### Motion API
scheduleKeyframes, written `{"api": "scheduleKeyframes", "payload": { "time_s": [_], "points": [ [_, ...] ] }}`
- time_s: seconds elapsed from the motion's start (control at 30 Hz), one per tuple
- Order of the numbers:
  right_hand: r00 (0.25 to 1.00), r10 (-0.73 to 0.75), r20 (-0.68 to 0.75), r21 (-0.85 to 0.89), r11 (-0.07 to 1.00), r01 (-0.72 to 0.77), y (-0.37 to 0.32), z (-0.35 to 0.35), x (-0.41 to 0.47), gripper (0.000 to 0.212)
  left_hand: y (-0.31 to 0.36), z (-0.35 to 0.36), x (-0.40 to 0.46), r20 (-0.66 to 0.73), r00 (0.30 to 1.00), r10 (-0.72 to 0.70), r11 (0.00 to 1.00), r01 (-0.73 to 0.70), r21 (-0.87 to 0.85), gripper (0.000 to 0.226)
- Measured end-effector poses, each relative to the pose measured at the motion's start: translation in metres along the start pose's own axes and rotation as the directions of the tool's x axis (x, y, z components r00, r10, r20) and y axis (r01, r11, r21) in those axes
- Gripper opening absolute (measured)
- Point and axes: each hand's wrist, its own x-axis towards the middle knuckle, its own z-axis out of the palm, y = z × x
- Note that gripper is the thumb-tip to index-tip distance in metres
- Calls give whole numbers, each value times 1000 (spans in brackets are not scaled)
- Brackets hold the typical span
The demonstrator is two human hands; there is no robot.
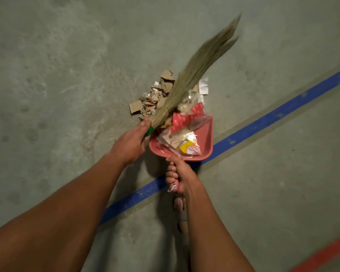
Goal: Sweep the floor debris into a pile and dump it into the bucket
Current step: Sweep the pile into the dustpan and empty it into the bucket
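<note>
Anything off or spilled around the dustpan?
Only partly loaded: wrappers sit in the red dustpan, but cardboard scraps and a white paper lie on the concrete beyond its lip. No bucket in view.

Dim grey concrete floor point(47, 55) crossed by blue stripe point(263, 122) and red stripe point(326, 256).

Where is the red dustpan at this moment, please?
In the head view the red dustpan sits just right of centre on the concrete floor, its handle held by the right hand, its mouth against the debris pile, partly over the blue line.
</note>
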Motion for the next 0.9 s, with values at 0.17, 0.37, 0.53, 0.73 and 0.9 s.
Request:
{"api": "scheduleKeyframes", "payload": {
  "time_s": [0.17,0.37,0.53,0.73,0.9],
  "points": [
    [998,-12,-68,-199,980,-2,-29,-25,-20,29,-13,16,-75,37,999,37,997,-34,-66,70],
    [998,47,-41,-220,974,-55,-25,-43,-32,29,-15,14,-99,-142,990,14,992,-32,-124,67],
    [991,121,-52,-349,928,-132,-6,-59,-40,38,-16,4,-85,-310,945,-108,983,55,-176,64],
    [988,130,-84,-447,881,-154,-6,-71,-36,37,-47,-5,-50,-289,920,-264,960,223,-167,61],
    [984,82,-157,-551,820,-156,-18,-70,-41,38,-47,12,-57,-115,975,-188,967,164,-193,62]
  ]
}}
